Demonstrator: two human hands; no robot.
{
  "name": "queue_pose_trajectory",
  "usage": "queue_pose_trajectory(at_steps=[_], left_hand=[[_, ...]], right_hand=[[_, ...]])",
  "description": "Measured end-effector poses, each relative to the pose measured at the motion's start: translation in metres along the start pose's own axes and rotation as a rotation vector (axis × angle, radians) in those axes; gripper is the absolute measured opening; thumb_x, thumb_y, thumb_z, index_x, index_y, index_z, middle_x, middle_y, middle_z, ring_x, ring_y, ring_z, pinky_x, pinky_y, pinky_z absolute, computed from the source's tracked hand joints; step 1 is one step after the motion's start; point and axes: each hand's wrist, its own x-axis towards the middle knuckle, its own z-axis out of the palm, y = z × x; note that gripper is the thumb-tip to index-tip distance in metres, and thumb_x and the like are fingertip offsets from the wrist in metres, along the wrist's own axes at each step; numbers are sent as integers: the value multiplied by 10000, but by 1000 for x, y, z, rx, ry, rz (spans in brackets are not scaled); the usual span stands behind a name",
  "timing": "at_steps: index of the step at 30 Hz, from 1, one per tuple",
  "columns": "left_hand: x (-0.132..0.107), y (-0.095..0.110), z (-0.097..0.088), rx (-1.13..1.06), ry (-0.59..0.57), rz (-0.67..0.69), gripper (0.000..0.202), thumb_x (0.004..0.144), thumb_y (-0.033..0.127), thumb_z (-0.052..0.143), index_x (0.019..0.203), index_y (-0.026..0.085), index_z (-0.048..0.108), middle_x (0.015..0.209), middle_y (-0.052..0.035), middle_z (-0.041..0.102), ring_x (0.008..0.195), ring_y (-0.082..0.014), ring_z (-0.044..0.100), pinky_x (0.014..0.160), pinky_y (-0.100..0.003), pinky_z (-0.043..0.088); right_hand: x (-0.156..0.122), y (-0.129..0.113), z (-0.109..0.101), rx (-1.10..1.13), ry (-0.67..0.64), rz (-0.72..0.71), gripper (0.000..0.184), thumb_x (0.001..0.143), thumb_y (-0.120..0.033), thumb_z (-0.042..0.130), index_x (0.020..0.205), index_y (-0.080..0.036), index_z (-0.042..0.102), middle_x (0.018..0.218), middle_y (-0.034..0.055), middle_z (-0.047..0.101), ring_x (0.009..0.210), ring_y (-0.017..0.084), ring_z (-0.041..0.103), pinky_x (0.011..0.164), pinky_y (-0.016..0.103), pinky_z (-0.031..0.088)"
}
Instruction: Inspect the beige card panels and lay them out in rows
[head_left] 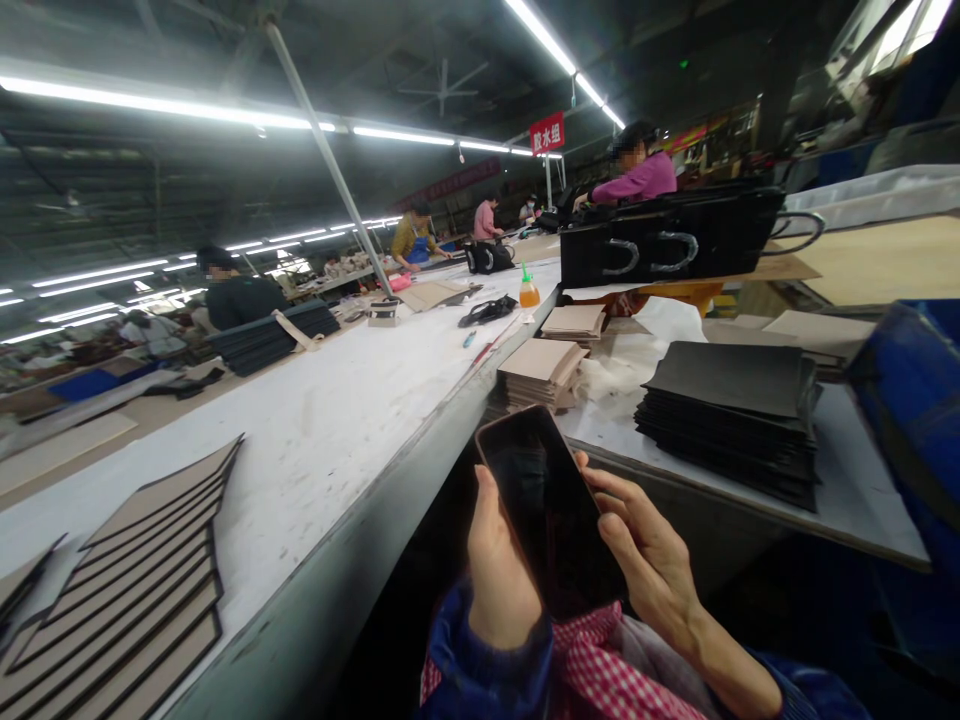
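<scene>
A smartphone (551, 515) with a dark screen is held upright and tilted in front of me, below the table edge. My left hand (499, 570) is closed around its left side, the thumb along the edge. My right hand (652, 550) grips the right edge, fingertips behind and thumb at the side. To the right of the phone lies a stack of black sheets (727, 410). Just beyond the phone sits a stack of beige boards (544, 370).
A long white table (322, 430) runs away on the left, with overlapping beige pieces (135, 570) edged in black. Farther along stand a glue bottle (529, 288) and black bags (667, 240). Several people work beyond, one in a purple top (637, 178). A blue bin (915, 400) is at right.
</scene>
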Motion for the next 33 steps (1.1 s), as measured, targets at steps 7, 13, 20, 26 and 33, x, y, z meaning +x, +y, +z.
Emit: queue_pose_trajectory(at_steps=[7,13,20,26,33], left_hand=[[-7,0,4,-5,-60,16,668,908,596,287,1097,97,689,1056,-167,689,979,-296,647,951,-455,454],[-11,-1,9,48,-59,27,657,908,592,298,1079,96,694,1053,-155,691,1078,-308,604,993,-446,425],[-12,0,10,67,-42,22,638,893,598,336,1098,101,679,1089,-161,676,1126,-328,571,993,-475,419],[-14,-2,9,84,-21,40,655,889,603,338,1093,82,678,1081,-173,676,1123,-333,572,986,-471,429],[-13,-2,8,88,-51,41,645,890,607,329,1048,101,697,1035,-158,690,1099,-327,588,965,-468,448]], right_hand=[[-1,-9,-5,-23,-3,-94,325,949,-352,466,1239,-237,559,988,74,680,854,215,657,626,255,529],[-5,-14,-3,119,-47,-102,345,967,-348,439,1306,-295,474,1276,66,572,948,184,639,753,244,529],[-5,-14,-3,162,-54,-126,338,976,-333,423,1311,-317,463,1231,42,584,979,155,623,834,212,503],[-4,-16,-2,140,-41,-134,329,977,-325,421,1301,-316,474,1215,39,591,938,141,637,822,198,505],[-5,-14,-2,136,-29,-128,325,971,-318,434,1292,-303,484,1221,55,602,973,170,646,828,227,522]])
